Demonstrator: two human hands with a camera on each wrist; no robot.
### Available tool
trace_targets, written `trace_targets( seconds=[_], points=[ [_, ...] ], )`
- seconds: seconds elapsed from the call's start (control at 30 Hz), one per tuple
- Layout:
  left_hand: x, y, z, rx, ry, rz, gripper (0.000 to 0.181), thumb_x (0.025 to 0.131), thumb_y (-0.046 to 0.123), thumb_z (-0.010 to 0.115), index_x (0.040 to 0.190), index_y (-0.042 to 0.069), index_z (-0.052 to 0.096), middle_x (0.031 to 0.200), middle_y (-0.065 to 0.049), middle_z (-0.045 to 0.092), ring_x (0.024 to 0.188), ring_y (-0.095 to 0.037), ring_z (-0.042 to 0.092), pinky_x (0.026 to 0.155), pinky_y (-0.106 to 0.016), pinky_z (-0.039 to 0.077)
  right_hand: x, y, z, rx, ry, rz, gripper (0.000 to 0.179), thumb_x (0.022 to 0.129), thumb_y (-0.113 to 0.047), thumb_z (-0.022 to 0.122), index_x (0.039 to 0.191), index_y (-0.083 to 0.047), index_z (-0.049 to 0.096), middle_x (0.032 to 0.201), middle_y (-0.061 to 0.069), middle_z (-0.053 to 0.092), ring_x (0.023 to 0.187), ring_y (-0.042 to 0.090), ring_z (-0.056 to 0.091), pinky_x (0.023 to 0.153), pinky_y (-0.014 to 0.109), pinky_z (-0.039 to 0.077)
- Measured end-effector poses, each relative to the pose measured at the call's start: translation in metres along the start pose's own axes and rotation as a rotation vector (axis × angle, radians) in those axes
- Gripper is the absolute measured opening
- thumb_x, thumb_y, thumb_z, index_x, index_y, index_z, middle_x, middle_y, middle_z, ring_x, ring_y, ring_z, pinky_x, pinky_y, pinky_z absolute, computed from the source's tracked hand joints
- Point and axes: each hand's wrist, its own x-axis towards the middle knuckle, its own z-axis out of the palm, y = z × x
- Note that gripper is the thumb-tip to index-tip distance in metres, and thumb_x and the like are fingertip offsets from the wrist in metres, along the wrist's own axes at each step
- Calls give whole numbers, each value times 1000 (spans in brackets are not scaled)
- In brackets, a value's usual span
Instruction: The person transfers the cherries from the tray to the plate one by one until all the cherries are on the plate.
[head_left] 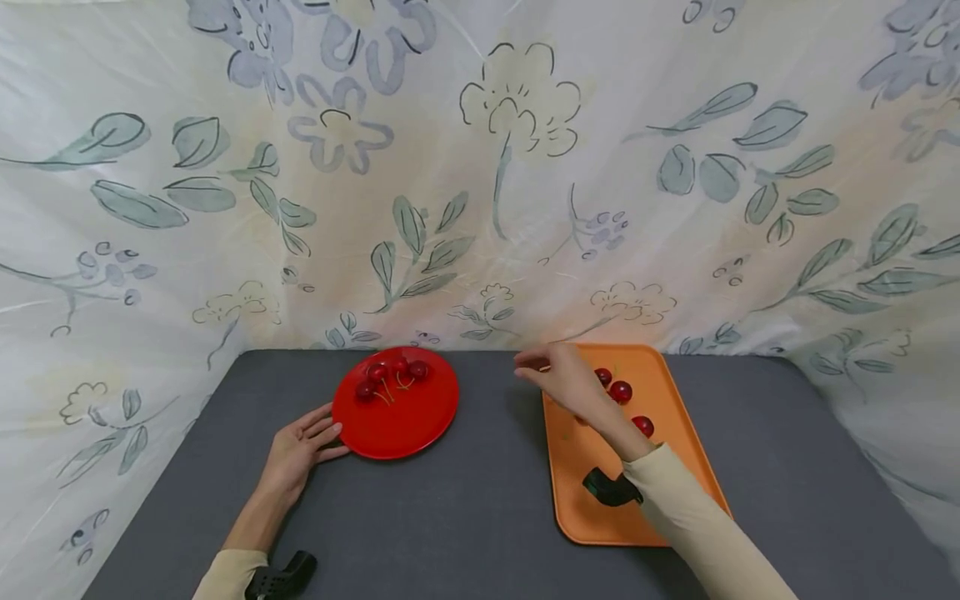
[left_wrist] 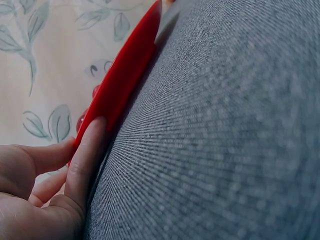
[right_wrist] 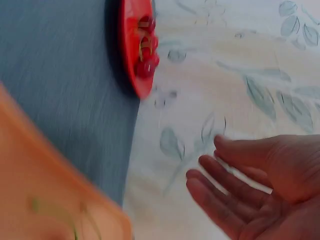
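Observation:
A red plate [head_left: 397, 425] lies on the dark grey table, left of centre, with several cherries [head_left: 377, 372] with stems on its far part. My left hand [head_left: 294, 454] holds the plate's near-left rim, with one finger against its outer side in the left wrist view and another fingertip at the rim's edge. On the right lies an orange tray [head_left: 600, 521] with several cherries [head_left: 620, 392]. Over the tray's far-left edge hovers my right hand [head_left: 562, 379], fingers loosely bent and nothing in them, as the right wrist view shows. The hand and forearm partly hide the tray's cherries.
A dark grey cloth [head_left: 465, 517] covers the table, and bare cloth separates plate from tray. Behind and at both sides hangs a pale curtain [head_left: 420, 167] with flowers and leaves. Each wrist carries a black camera mount [head_left: 611, 487].

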Motion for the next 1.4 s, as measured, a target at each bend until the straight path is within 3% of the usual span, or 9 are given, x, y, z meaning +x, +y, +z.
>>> trace_targets(
  seconds=[0.27, 0.5, 0.6, 0.8, 1.13, 1.4],
  points=[
    [-1, -1, 1, -8, -3, 1, 58, 102, 9, 54, 153, 0, 28, 147, -27, 38, 99, -2, 64, 85, -33, 58, -11, 43, -39, -242, -36, -127, 32, 87, 1, 72, 118, -5, 71, 116, 13, 69, 103, 32, 66, 83, 45, 59],
    [-1, -1, 1, -6, -3, 10, 58, 101, 10, 54, 153, 0, 29, 146, -27, 41, 98, -4, 65, 85, -34, 58, -22, 82, -67, -642, 79, -104, 24, 81, -5, 79, 104, 0, 75, 103, 15, 71, 88, 32, 68, 71, 44, 60],
    [-1, -1, 0, -7, -2, 17, 57, 101, 10, 54, 152, 0, 29, 144, -26, 43, 98, -4, 65, 85, -34, 58, -25, 99, -75, -667, 68, -97, 22, 80, -3, 79, 101, 1, 75, 99, 15, 70, 87, 33, 68, 73, 46, 59],
    [-1, -3, 0, -12, -2, 26, 56, 102, 10, 53, 152, 0, 31, 144, -26, 43, 99, -5, 66, 85, -34, 58, -23, 121, -77, -692, 5, -102, 15, 75, 1, 82, 89, -1, 78, 80, 6, 63, 73, 25, 63, 66, 38, 58],
    [1, -4, 1, -19, 12, 18, 56, 101, 9, 54, 152, 1, 32, 144, -25, 43, 99, -5, 65, 85, -34, 58, -13, 129, -69, -750, -53, -176, 14, 71, 1, 84, 83, -3, 78, 75, 3, 55, 70, 19, 58, 63, 33, 56],
    [3, -1, 1, -7, 13, 8, 55, 101, 9, 54, 151, 2, 33, 145, -26, 42, 99, -4, 65, 85, -34, 59, -8, 130, -65, -755, -76, -161, 13, 71, 2, 85, 77, -7, 78, 73, 1, 53, 68, 17, 54, 63, 31, 55]
  ],
)
